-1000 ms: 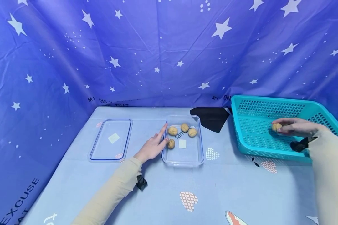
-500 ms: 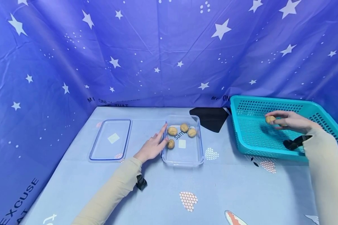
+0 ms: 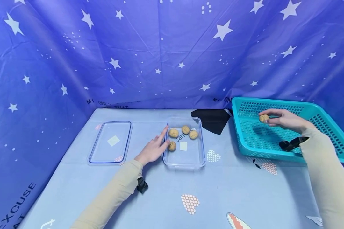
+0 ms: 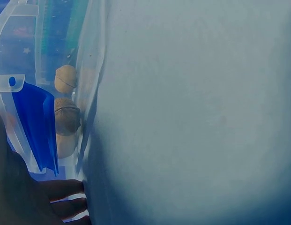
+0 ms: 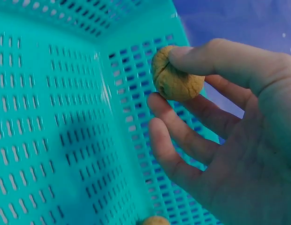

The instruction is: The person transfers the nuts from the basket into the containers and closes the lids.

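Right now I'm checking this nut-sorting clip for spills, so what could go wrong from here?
The right hand pinches the walnut only at its fingertips above the teal basket; it could slip and bounce. The clear container is steadied only by the left hand resting against its side, so a hard drop might scatter the four walnuts inside.

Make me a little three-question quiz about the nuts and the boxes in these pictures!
1. True or false: the right hand pinches a tan wrinkly walnut above the teal slotted plastic basket.
2. How many walnuts lie in the clear rectangular plastic container?
3. What does the left hand touch? A) the container's left wall B) the clear blue-rimmed lid C) the basket

Key: 1 true; 2 four; 3 A
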Available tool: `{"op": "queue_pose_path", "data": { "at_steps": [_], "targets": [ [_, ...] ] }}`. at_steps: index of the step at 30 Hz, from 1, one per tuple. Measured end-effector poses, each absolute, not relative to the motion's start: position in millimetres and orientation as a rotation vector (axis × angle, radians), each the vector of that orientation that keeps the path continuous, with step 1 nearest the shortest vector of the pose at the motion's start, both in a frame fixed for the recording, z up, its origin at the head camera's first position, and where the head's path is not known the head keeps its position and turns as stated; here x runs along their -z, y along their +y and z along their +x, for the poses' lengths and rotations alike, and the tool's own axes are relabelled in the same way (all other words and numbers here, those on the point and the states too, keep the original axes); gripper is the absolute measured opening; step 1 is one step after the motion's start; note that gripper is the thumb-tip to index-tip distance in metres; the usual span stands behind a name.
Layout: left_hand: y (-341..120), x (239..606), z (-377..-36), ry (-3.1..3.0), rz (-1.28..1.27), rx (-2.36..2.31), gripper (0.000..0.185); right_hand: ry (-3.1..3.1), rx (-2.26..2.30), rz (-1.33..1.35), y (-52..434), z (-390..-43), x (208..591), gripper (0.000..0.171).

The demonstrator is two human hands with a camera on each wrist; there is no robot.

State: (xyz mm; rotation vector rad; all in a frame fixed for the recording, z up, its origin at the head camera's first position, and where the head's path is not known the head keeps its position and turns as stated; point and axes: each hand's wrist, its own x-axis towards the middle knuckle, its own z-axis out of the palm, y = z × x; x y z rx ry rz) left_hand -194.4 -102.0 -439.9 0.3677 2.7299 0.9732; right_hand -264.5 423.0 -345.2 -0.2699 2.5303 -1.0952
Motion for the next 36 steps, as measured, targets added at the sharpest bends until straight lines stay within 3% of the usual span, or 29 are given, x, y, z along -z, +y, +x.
{"op": "queue_pose_path", "data": {
  "at_steps": [7, 36],
  "targets": [
    [-101.5, 438.8, -193.1, 2.734, 0.382, -0.981, 0.061, 2.572, 1.053, -0.32, 404.4, -266.9, 335.1, 0.052],
    [-102.1, 442.3, -195.9, 2.746, 0.379, -0.984, 0.06, 2.514, 1.093, -0.578, 319.0, -263.6, 326.8, 0.039]
  ]
}}
